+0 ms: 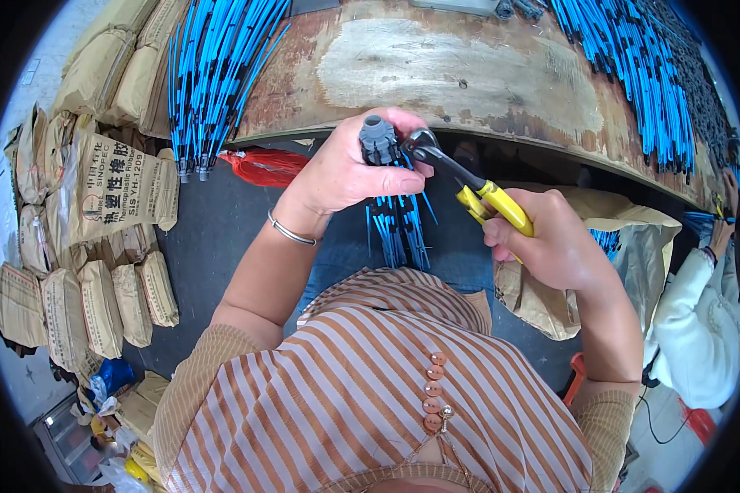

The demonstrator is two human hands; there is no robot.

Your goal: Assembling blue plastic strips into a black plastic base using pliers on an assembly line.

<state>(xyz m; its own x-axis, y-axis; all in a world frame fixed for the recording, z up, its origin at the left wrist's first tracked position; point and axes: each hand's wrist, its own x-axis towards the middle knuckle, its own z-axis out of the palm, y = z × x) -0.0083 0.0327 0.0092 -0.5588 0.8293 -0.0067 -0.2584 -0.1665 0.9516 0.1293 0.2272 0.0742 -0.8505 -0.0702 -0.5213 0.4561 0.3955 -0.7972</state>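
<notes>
My left hand (345,168) is closed around a bundle of thin blue tubes with dark grey ribbed end fittings (379,141). The fittings stick up between thumb and fingers, and the blue lengths (397,234) hang below the hand toward my lap. In my right hand (547,234) are yellow-handled pliers (508,207), gripped by the handles, which stand slightly apart. Their dark metal head lies right beside the fittings, against the fingers of my left hand. I cannot tell whether the jaws touch a tube.
Across the front runs a worn wooden table (460,70). Blue tubes lie in piles at its left (222,66) and right (633,74). A red mesh bundle (267,167) hangs at its edge. Paper sacks (111,193) stack at left; an open sack (551,300) stands right, near a white-sleeved co-worker (695,329).
</notes>
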